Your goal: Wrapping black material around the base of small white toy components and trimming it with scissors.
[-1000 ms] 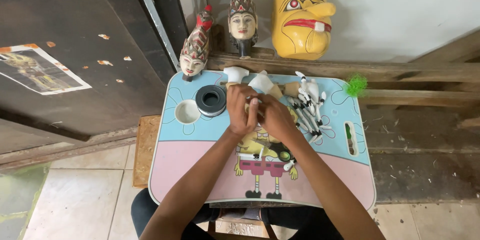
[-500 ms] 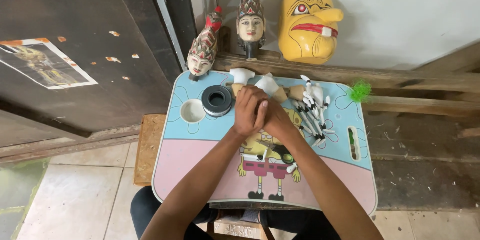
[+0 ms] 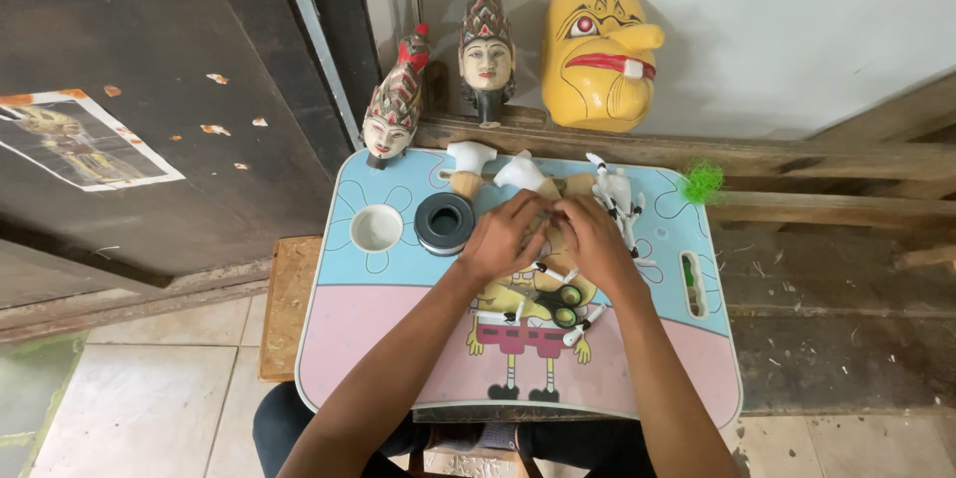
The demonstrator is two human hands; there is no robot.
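My left hand [image 3: 505, 234] and my right hand [image 3: 588, 237] meet over the middle of a small pink and blue cartoon-printed table [image 3: 368, 339]. Both are closed around a small pale wooden piece [image 3: 551, 235] that is mostly hidden between the fingers. Just beyond my hands lie white-painted carved pieces [image 3: 523, 172] and a white mallet-shaped piece [image 3: 468, 161]. A cluster of white stick-like parts [image 3: 615, 197] lies right of my right hand.
A black round lid [image 3: 444, 222] and a white cup [image 3: 376, 228] sit left of my hands. Two carved puppet heads [image 3: 391, 110] [image 3: 485, 45] and a yellow mask [image 3: 597, 55] lean against the wall. A green tuft [image 3: 703, 181] lies at the table's far right corner.
My hands stay together on the small piece at the table's middle. The view has shifted slightly; nothing was let go.
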